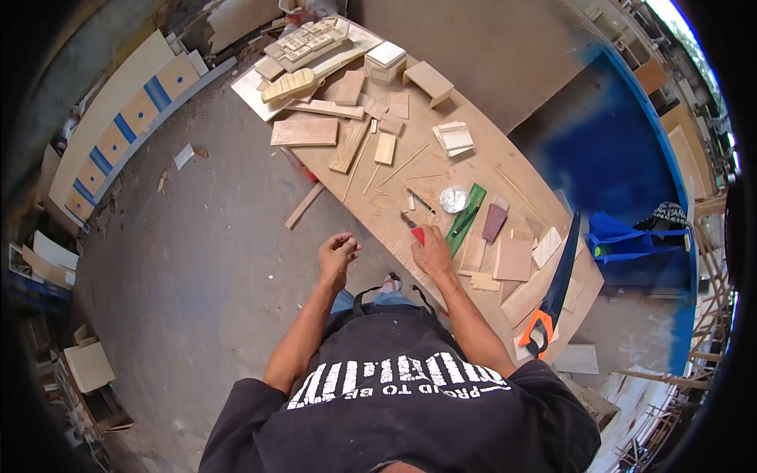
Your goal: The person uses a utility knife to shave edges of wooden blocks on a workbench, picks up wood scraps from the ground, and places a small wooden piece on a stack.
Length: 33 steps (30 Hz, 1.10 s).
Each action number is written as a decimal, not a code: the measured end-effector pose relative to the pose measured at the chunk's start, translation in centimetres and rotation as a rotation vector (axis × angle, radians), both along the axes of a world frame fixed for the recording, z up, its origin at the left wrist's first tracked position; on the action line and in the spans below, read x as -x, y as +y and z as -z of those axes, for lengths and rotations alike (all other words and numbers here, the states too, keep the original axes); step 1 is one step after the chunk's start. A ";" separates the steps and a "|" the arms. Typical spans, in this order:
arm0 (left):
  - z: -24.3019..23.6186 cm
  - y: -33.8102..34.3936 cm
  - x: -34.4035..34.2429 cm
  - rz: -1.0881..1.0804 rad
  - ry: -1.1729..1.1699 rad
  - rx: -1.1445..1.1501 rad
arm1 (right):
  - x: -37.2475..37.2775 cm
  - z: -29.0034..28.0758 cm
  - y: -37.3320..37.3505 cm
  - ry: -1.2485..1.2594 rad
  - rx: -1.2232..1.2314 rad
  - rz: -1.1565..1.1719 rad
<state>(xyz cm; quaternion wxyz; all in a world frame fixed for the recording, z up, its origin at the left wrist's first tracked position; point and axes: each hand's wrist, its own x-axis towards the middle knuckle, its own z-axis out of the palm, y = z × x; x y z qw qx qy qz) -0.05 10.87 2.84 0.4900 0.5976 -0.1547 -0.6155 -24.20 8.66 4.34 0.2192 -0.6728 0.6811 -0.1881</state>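
My right hand [431, 252] is closed around a red-handled knife [417, 233] at the near edge of the workbench, its narrow blade pointing away over the wood. To the left, off the bench's edge, my left hand [339, 258] has its fingertips pressed together; whatever may be between them is too small to make out. Just beyond the knife lie a dark green pencil [421, 200] and a round silvery lid or dish [454, 199]. A green strip-like tool [467, 218] rests right of my right hand, with a maroon block [494, 222] beside it.
Wooden blocks [514, 258] and a handsaw [561, 272] with an orange handle lie on the bench's right part. Boards [304, 132], thin sticks [408, 164] and a stacked wooden piece [307, 43] cover the far left. A blue-painted panel [607, 150] stands beyond the bench [481, 169].
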 end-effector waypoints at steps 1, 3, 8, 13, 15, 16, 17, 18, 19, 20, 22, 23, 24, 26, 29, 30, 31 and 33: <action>0.5 -0.5 0.1 -0.014 0.025 0.008 | -0.2 0.8 0.3 -0.024 0.000 -0.070; 1.0 -1.9 0.1 -0.011 0.048 0.010 | -0.4 1.3 0.0 -0.057 -0.043 -0.195; 1.3 -5.7 -0.3 0.041 0.069 -0.049 | -1.1 2.0 -1.0 0.227 0.093 -0.230; 1.9 -8.4 -0.4 0.169 0.021 0.011 | -2.0 0.9 -1.8 0.271 0.194 -0.118; 2.2 -9.1 -0.3 0.220 0.017 0.033 | -2.6 0.7 -2.6 0.150 0.320 -0.144; 2.4 -9.4 -0.3 0.231 0.019 0.034 | -3.0 1.0 -3.4 0.152 0.318 -0.144; 2.6 -9.6 -0.2 0.244 0.022 0.033 | -3.4 1.6 -4.4 0.098 0.318 -0.185; 2.9 -9.7 -0.2 0.245 0.024 0.028 | -4.0 1.9 -5.5 0.043 0.316 -0.229; 3.3 -9.7 -0.3 0.240 0.027 0.029 | -4.4 2.2 -6.4 0.044 0.312 -0.230; 3.5 -9.6 -0.4 0.231 0.031 0.029 | -4.9 2.4 -7.4 0.046 0.312 -0.211; 3.4 -9.4 -0.3 0.223 0.020 0.021 | -5.5 2.5 -8.9 0.046 0.309 -0.196; 3.3 -9.4 -0.3 0.218 0.007 0.019 | -5.8 2.3 -9.6 0.031 0.292 -0.198; 3.1 -9.3 -0.3 0.212 0.007 0.017 | -5.9 2.1 -10.2 0.016 0.275 -0.200; 3.0 -9.1 -0.3 0.198 0.018 0.019 | -6.2 2.4 -11.3 0.021 0.261 -0.249; 3.2 -8.8 -0.3 0.178 0.029 0.031 | -6.1 2.9 -12.1 0.066 0.214 -0.326; 3.4 -8.7 -0.4 0.170 0.030 0.034 | -6.0 3.1 -12.3 0.105 0.174 -0.351; 3.6 -8.6 -0.5 0.164 0.019 0.031 | -6.1 3.4 -12.6 0.106 0.177 -0.358; 3.6 -8.4 -0.4 0.155 0.009 0.031 | -6.1 4.0 -12.9 0.083 0.207 -0.361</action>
